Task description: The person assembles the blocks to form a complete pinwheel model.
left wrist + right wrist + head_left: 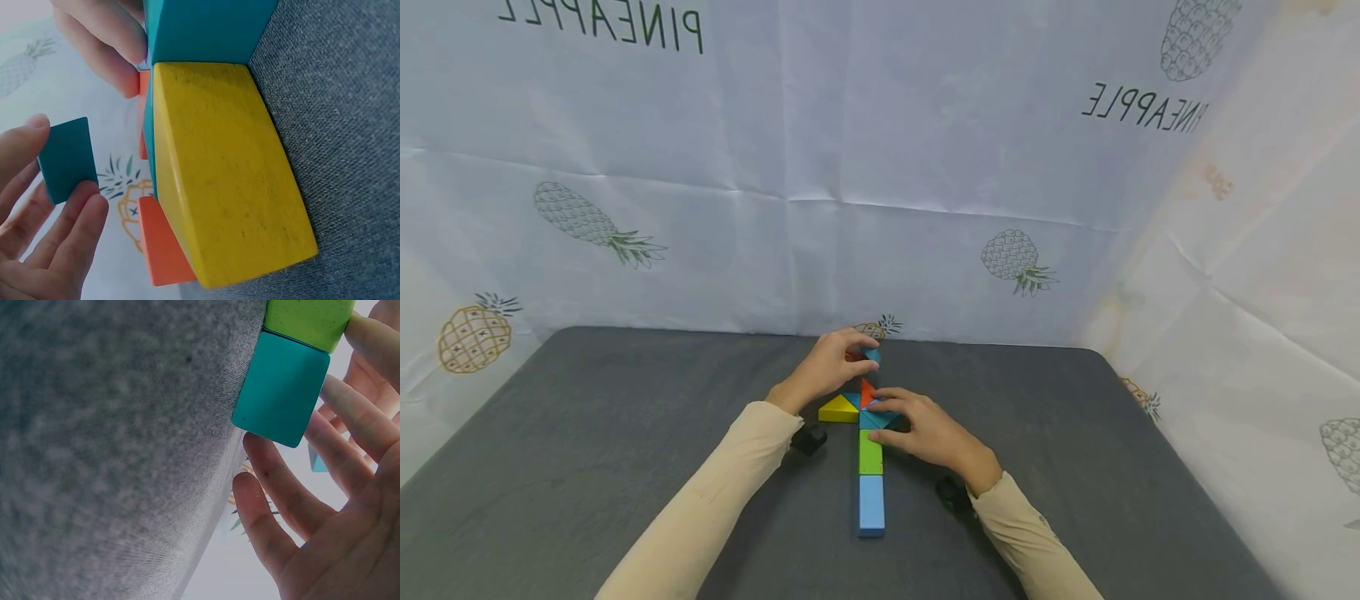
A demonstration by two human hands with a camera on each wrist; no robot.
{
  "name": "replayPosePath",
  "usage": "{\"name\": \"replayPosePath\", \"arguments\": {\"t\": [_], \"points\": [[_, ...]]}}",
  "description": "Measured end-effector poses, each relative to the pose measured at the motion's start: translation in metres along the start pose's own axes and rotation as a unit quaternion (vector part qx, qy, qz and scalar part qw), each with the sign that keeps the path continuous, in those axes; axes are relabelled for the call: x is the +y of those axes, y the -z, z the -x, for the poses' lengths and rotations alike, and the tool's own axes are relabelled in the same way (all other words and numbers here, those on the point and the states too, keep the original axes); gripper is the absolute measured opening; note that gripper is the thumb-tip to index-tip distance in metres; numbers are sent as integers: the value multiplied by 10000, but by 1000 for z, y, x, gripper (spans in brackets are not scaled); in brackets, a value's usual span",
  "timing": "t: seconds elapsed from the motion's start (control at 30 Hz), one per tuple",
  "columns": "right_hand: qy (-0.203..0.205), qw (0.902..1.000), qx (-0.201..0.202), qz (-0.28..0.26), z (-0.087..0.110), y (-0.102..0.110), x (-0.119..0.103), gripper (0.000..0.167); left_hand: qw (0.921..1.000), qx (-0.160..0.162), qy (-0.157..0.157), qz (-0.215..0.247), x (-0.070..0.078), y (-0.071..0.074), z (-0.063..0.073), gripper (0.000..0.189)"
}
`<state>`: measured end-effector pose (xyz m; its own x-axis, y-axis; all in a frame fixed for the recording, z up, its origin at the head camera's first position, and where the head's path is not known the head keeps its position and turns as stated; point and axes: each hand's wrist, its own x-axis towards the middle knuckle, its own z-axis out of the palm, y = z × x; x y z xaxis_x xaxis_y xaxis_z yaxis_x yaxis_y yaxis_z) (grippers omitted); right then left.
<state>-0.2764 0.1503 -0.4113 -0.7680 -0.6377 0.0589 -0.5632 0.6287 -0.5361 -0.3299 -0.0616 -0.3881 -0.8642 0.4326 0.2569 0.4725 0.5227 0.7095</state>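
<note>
In the head view, my left hand (829, 363) pinches a small teal block (872, 355) above the far end of a row of toy blocks. The left wrist view shows this teal block (69, 159) between thumb and fingertips. My right hand (928, 429) rests at the row's right side, fingers extended over the middle blocks and thumb at the green block (870, 454). Around it lie a yellow triangular block (838, 410), an orange triangular block (867, 392) and a teal block (281, 390), whose edge the right fingertips meet. An orange block (164, 240) shows beyond the yellow one.
A light blue block (871, 504) forms the near end of the row. The dark grey table (625, 450) backs onto a white cloth (887, 150) printed with pineapples. Black wrist devices (808, 438) sit below both hands.
</note>
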Motion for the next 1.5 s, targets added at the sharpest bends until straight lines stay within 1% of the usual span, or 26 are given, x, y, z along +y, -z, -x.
{"name": "replayPosePath", "arguments": {"t": [0.2, 0.4, 0.6, 0.8, 1.03, 1.27, 1.5], "points": [[-27, 10000, -14, -22, 0, 0, 1, 47, 9995, 210, -213, -34, 3, 3, 7, 36], [-36, 10000, -7, -15, 0, 1, 0, 47, 9986, 411, -343, 6, 3, 4, 16, 33], [-46, 10000, -27, -13, 0, 0, -1, 48, 9983, 481, -276, 154, 5, 5, 25, 31], [3, 10000, -1, -39, 1, 0, 0, 48, 9981, 528, -214, 224, 8, 6, 38, 32], [-42, 10000, 7, -44, 1, 0, -1, 48, 9981, 570, -190, 129, 11, 7, 52, 30], [-131, 9999, 9, -39, 0, -1, -2, 48, 9984, 554, -83, 8, 11, 5, 65, 30], [-23, 10000, 40, -87, 0, 0, -2, 47, 9988, 465, -133, -76, 15, 3, 76, 32]]}}
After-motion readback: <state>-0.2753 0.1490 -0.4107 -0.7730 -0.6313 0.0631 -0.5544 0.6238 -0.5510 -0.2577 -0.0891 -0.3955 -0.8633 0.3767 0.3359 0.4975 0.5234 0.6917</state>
